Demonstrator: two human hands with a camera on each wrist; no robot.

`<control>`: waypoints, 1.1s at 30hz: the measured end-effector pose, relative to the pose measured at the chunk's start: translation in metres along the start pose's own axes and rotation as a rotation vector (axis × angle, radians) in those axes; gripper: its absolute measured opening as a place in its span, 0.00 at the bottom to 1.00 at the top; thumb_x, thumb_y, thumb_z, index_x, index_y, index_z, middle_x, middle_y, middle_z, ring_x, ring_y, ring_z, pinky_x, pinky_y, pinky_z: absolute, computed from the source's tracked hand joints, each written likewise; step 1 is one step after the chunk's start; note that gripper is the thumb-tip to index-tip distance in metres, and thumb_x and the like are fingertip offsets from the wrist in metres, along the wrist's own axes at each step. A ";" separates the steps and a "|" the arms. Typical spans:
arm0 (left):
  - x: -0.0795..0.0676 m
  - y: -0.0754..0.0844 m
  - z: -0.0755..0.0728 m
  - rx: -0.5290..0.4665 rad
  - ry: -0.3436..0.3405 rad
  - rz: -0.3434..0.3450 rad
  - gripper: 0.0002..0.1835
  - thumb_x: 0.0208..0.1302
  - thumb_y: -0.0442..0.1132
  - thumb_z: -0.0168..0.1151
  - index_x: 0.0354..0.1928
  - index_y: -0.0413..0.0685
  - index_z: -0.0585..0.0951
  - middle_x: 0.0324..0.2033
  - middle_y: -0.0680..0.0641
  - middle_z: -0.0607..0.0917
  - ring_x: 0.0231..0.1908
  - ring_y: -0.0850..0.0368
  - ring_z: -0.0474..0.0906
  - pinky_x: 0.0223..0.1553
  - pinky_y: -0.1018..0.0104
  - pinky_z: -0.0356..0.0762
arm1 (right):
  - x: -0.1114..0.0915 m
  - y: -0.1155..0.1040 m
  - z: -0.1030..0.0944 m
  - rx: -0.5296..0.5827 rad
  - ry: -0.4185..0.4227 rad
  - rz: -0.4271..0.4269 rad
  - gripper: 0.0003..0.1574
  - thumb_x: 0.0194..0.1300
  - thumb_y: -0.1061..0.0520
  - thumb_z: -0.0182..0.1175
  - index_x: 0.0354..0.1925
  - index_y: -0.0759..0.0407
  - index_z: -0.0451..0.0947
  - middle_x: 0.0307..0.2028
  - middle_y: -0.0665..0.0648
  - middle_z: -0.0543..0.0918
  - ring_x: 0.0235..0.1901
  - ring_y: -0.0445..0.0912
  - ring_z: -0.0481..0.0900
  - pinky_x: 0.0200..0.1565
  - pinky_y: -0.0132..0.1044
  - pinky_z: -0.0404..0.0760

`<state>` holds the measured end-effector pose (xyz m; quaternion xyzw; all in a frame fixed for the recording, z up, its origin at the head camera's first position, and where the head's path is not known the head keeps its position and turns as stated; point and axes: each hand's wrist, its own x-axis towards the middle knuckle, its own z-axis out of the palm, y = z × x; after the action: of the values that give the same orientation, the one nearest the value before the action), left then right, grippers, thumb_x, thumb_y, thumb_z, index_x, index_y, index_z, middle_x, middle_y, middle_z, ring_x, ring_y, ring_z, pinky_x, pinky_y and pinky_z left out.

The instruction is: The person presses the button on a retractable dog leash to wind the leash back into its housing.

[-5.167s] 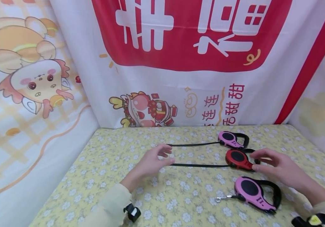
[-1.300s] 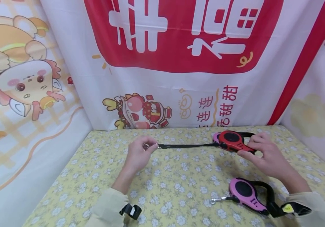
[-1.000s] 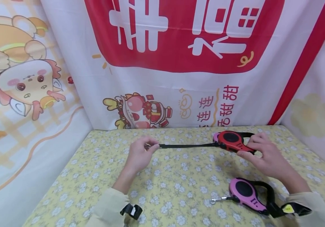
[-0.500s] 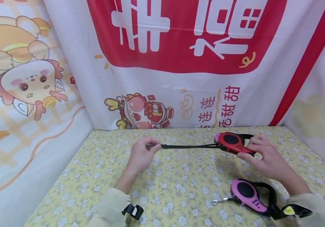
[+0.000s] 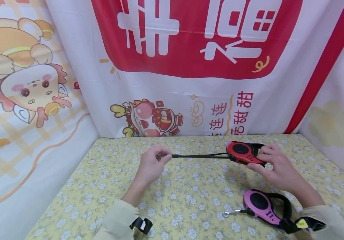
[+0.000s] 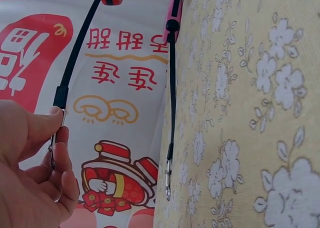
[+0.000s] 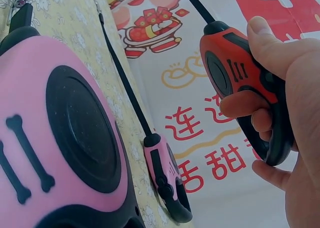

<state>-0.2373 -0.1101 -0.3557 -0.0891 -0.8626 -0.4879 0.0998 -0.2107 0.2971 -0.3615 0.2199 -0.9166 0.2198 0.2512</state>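
My right hand (image 5: 280,170) grips a red retractable dog leash (image 5: 240,150) by its black handle, fingers through the loop in the right wrist view. The leash is up above the table, its black cord (image 6: 80,48) drawn out to the left. At the cord's end my left hand (image 5: 151,165) pinches the metal clip (image 6: 52,150) between thumb and fingers. Behind the red leash a far pink retractable leash (image 7: 161,160) lies on the table, mostly hidden in the head view. Its cord (image 6: 173,93) is also out, with its clip (image 6: 168,180) on the cloth.
A second pink leash (image 5: 262,205) lies near my right sleeve, its metal clip (image 5: 231,212) pointing left. Yellow floral cloth (image 5: 178,200) covers the table. A printed white and red curtain (image 5: 196,73) stands behind, with another on the left (image 5: 34,110).
Earlier the red leash lay on the table, with both hands near it. It has since been lifted, with the left hand on its clip. In the last half second it shifts slightly left and down.
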 end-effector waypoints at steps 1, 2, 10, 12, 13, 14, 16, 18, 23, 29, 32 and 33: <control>0.000 0.001 0.000 0.000 -0.002 -0.001 0.02 0.72 0.38 0.69 0.43 0.52 0.88 0.40 0.50 0.87 0.38 0.55 0.80 0.40 0.61 0.80 | 0.000 0.000 0.000 -0.002 0.001 0.000 0.08 0.59 0.51 0.80 0.32 0.46 0.88 0.36 0.45 0.78 0.45 0.34 0.59 0.38 0.36 0.66; 0.000 0.002 -0.001 0.000 -0.003 -0.003 0.03 0.72 0.38 0.69 0.44 0.51 0.88 0.40 0.50 0.87 0.38 0.55 0.80 0.40 0.62 0.80 | 0.000 0.000 0.000 -0.003 0.000 0.002 0.08 0.59 0.51 0.80 0.32 0.46 0.88 0.36 0.45 0.78 0.45 0.34 0.59 0.38 0.36 0.66; 0.002 0.003 -0.002 -0.007 -0.010 0.000 0.04 0.73 0.40 0.68 0.46 0.52 0.88 0.40 0.53 0.88 0.40 0.56 0.81 0.42 0.62 0.83 | 0.001 -0.001 0.001 0.015 0.011 0.005 0.08 0.59 0.52 0.79 0.31 0.47 0.88 0.35 0.46 0.78 0.46 0.34 0.60 0.38 0.36 0.68; 0.001 0.003 -0.002 -0.008 -0.011 -0.003 0.03 0.73 0.40 0.68 0.45 0.54 0.88 0.40 0.54 0.88 0.40 0.57 0.81 0.43 0.62 0.83 | 0.001 -0.001 0.001 0.015 0.018 0.003 0.08 0.59 0.52 0.79 0.31 0.47 0.87 0.35 0.45 0.78 0.46 0.34 0.61 0.38 0.37 0.68; 0.001 0.004 -0.002 -0.010 -0.010 -0.009 0.03 0.73 0.40 0.69 0.44 0.55 0.88 0.40 0.54 0.88 0.40 0.57 0.81 0.43 0.62 0.83 | 0.001 -0.001 0.000 0.012 0.019 0.002 0.08 0.60 0.52 0.79 0.31 0.47 0.87 0.35 0.45 0.78 0.46 0.34 0.61 0.38 0.36 0.68; 0.001 0.004 -0.003 -0.008 -0.009 -0.012 0.03 0.73 0.40 0.69 0.44 0.55 0.88 0.40 0.54 0.88 0.40 0.57 0.81 0.42 0.62 0.83 | 0.001 -0.002 0.000 0.013 0.019 -0.003 0.08 0.59 0.52 0.79 0.30 0.47 0.87 0.35 0.45 0.78 0.46 0.34 0.61 0.38 0.36 0.67; 0.001 0.005 -0.003 -0.003 -0.006 -0.013 0.02 0.73 0.41 0.68 0.44 0.56 0.88 0.39 0.54 0.88 0.39 0.56 0.81 0.42 0.62 0.83 | 0.002 -0.002 0.000 0.012 0.022 -0.014 0.09 0.59 0.52 0.79 0.30 0.46 0.86 0.36 0.45 0.78 0.46 0.34 0.61 0.38 0.37 0.67; 0.001 0.006 -0.004 0.003 -0.002 -0.010 0.02 0.73 0.41 0.68 0.44 0.56 0.88 0.39 0.54 0.88 0.39 0.56 0.81 0.41 0.62 0.82 | 0.003 -0.002 -0.001 0.010 0.027 -0.025 0.09 0.59 0.53 0.79 0.29 0.45 0.86 0.35 0.45 0.77 0.46 0.34 0.61 0.38 0.37 0.67; 0.002 0.007 -0.003 0.018 0.006 0.000 0.01 0.73 0.41 0.69 0.43 0.57 0.88 0.38 0.54 0.88 0.38 0.56 0.80 0.39 0.63 0.81 | 0.004 -0.002 -0.002 0.000 0.028 -0.030 0.08 0.58 0.53 0.80 0.31 0.47 0.88 0.36 0.45 0.79 0.46 0.34 0.61 0.38 0.37 0.68; 0.003 0.006 0.000 0.020 -0.004 0.014 0.02 0.73 0.42 0.69 0.43 0.55 0.88 0.38 0.55 0.88 0.39 0.57 0.81 0.42 0.62 0.81 | 0.006 -0.004 0.002 0.004 0.026 -0.043 0.08 0.58 0.53 0.80 0.30 0.45 0.87 0.35 0.44 0.78 0.46 0.35 0.61 0.39 0.36 0.67; 0.003 0.006 0.001 0.017 -0.010 0.026 0.02 0.73 0.42 0.69 0.42 0.56 0.88 0.39 0.55 0.88 0.39 0.57 0.81 0.42 0.61 0.81 | 0.007 -0.004 0.004 0.016 0.032 -0.052 0.10 0.58 0.53 0.80 0.28 0.43 0.85 0.34 0.43 0.77 0.45 0.34 0.60 0.39 0.35 0.64; 0.003 0.006 0.002 0.015 -0.011 0.025 0.02 0.73 0.43 0.70 0.42 0.56 0.88 0.38 0.55 0.88 0.39 0.57 0.81 0.42 0.61 0.80 | 0.007 -0.004 0.005 0.018 0.033 -0.054 0.11 0.58 0.53 0.80 0.28 0.43 0.85 0.34 0.42 0.77 0.45 0.34 0.60 0.39 0.35 0.64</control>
<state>-0.2390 -0.1054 -0.3505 -0.1021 -0.8655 -0.4797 0.1018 -0.2155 0.2894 -0.3601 0.2432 -0.9041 0.2246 0.2702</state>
